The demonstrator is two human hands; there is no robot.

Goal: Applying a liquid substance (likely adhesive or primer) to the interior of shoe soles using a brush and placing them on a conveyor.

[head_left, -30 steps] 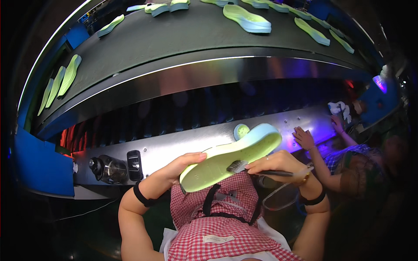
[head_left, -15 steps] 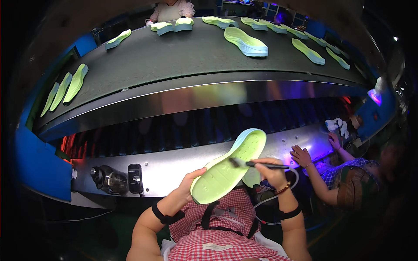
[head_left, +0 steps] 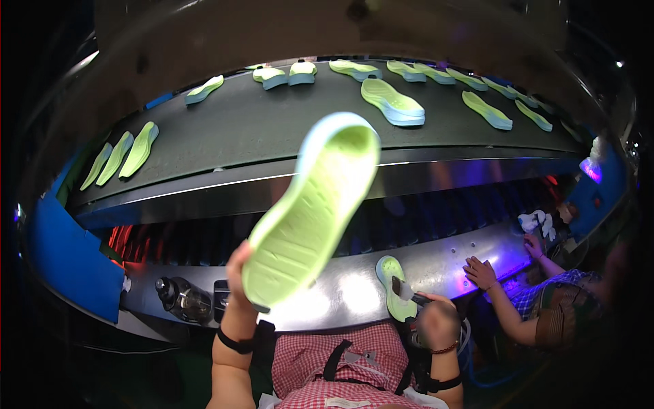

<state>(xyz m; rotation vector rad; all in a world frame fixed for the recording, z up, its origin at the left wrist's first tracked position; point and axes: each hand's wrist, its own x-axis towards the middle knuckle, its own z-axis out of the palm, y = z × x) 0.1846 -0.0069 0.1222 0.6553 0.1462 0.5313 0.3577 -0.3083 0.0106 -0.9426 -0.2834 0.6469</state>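
My left hand (head_left: 239,270) is closed on the edge of a yellow-green shoe sole (head_left: 306,225) with a pale blue rim, gripping its lower end. The sole is raised and tilted, its hollow side showing, and its far end overlaps the belt's edge. My right hand (head_left: 438,322), slightly blurred, is wrapped round a brush (head_left: 403,290) with a dark handle and bristles; a tube hangs beside that hand. Behind the brush a second sole (head_left: 389,269) lies on the metal ledge (head_left: 354,293); the brush covers part of it.
Beyond the ledge runs a dark conveyor belt (head_left: 272,123) carrying several soles. A dark bottle (head_left: 187,300) and a black holder (head_left: 221,300) are at the ledge's left. To the right, a co-worker's hand (head_left: 481,273) rests on the ledge, near a glowing lamp (head_left: 591,167).
My left hand has lifted the sole up and leftward, away from the brush. My right hand has lowered with the brush to the second sole. The view has tilted.
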